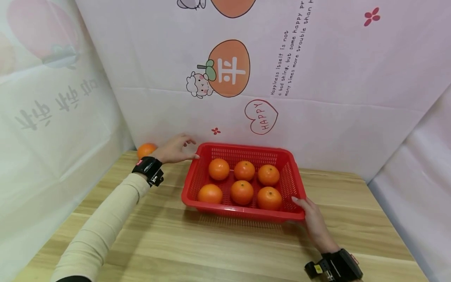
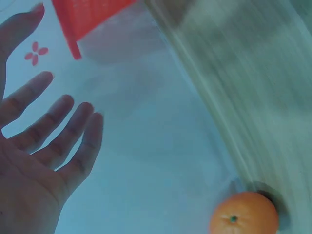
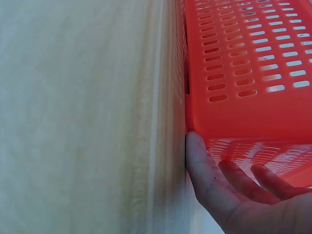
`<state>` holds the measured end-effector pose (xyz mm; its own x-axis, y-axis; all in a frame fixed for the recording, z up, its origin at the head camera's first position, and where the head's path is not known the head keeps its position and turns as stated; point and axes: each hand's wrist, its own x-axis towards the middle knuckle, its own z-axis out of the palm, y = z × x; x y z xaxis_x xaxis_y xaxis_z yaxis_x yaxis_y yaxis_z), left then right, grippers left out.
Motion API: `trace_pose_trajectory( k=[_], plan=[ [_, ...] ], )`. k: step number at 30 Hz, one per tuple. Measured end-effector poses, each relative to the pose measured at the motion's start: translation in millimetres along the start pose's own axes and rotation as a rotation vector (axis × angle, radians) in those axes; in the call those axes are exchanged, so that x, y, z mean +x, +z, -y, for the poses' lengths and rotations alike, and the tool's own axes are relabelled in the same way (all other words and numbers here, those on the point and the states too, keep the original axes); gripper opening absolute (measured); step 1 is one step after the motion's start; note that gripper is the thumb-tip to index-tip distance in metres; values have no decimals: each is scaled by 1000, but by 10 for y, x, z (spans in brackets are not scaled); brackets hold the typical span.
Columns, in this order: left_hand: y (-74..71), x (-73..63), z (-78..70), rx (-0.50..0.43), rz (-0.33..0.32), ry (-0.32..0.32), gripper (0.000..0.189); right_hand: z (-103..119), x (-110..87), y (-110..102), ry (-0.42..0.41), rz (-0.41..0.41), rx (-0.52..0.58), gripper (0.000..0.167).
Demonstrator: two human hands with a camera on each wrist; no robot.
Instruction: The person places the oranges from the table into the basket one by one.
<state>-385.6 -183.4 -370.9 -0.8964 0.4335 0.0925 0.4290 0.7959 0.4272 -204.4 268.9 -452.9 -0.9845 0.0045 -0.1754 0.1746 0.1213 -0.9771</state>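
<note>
A red plastic basket (image 1: 243,211) with slotted walls sits on the wooden table, holding several oranges (image 1: 242,192) in two rows. My right hand (image 1: 315,221) grips its near right corner, the thumb over the rim and the other fingers outside, as the right wrist view shows against the red wall (image 3: 253,117). At the far left corner is my left hand (image 1: 176,150), fingers spread and holding nothing. Its thumb is close to the rim; contact is unclear. A loose orange (image 1: 145,150) lies beyond my left wrist, partly hidden by it, and shows whole-topped in the left wrist view.
The wooden table (image 1: 211,254) ends at the back against a white printed sheet (image 1: 158,113). More white sheeting hangs at the left (image 1: 46,156) and right (image 1: 423,188) sides.
</note>
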Motion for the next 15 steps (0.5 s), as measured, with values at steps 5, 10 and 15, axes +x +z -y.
trace_pose_trajectory(
  k=[5,10,15],
  plan=[
    [-42,-9,137,26,-63,28,61,-4,-1,-15,2,2,-6,60],
    [-66,19,337,91,-131,53,55,0,6,-24,4,-9,-10,59],
    [-111,-12,516,159,-146,56,54,-1,4,-12,5,-9,28,57]
  ],
)
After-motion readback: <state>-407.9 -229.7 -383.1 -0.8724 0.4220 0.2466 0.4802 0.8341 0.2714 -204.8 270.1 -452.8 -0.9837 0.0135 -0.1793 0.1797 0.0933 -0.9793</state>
